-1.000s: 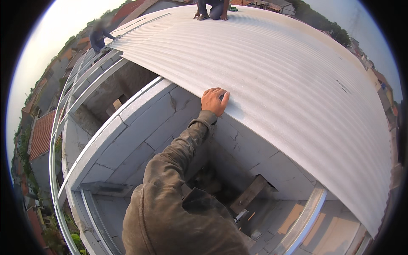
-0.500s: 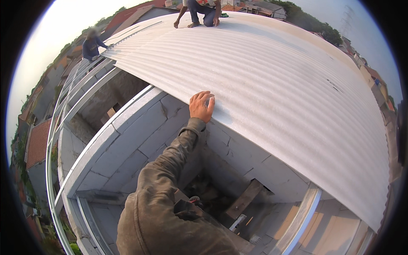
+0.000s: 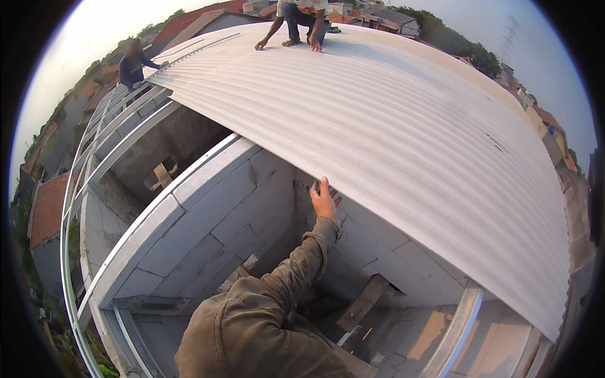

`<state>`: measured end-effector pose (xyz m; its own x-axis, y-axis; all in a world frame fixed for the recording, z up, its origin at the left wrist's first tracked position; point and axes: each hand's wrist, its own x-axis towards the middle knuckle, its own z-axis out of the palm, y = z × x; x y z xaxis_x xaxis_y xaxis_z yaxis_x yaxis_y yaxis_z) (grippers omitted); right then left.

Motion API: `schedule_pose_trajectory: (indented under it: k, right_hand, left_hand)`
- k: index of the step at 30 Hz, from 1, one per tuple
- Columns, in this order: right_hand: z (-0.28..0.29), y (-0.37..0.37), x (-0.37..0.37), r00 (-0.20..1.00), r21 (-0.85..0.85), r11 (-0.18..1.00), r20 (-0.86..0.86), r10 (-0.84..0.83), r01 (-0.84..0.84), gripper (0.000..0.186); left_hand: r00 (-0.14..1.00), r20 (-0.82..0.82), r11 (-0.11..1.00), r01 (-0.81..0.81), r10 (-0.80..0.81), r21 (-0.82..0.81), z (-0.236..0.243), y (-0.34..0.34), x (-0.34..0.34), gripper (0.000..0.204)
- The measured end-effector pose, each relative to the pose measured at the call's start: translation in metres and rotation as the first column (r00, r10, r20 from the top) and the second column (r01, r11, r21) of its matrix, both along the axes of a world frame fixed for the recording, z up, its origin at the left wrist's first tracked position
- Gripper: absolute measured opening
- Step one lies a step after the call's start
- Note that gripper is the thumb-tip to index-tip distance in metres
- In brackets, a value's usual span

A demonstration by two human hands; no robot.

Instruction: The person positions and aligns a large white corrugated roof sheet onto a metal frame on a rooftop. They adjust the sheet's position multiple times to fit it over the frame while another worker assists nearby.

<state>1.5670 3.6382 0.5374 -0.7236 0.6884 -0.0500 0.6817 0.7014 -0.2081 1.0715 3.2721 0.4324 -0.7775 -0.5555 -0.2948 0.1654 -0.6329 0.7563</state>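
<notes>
corrugated sheet [image 3: 353, 126]: over block walls [image 3: 205, 230], which likely bear it | 1 crouching co-worker [image 3: 296, 22]: atop, weight probably steadying it | left hand [image 3: 325, 203]: grip unclosed, fingers spread at near edge, contact unclear | right hand: out of view

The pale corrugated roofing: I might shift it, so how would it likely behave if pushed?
The pale corrugated roofing would probably feel stiff along its ridges and bend more easily across them. Its thin near edge suggests lightness for its breadth. A worker crouching on it would likely make it harder to shift.
</notes>
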Motion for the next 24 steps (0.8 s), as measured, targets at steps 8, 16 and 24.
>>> schedule_pose_trajectory:
  k: [8,16,24]
  right_hand:
    - [0.03,-0.019,-0.018,1.0,-0.138,0.99,-0.004,-0.013,0.012,0.059]
    - [0.024,-0.012,-0.016,0.995,-0.133,0.988,0.072,-0.074,0.083,0.066]
    - [0.025,-0.008,-0.021,0.99,-0.147,0.987,0.13,-0.05,0.069,0.07]
  left_hand:
    - [0.982,0.099,0.984,-0.168,0.161,0.062,-0.015,0.0,-0.06,0.077]
    - [0.951,0.222,0.965,-0.242,0.215,0.103,0.001,0.017,-0.071,0.084]
    - [0.961,0.188,0.971,-0.222,0.202,0.092,-0.009,0.009,-0.071,0.082]
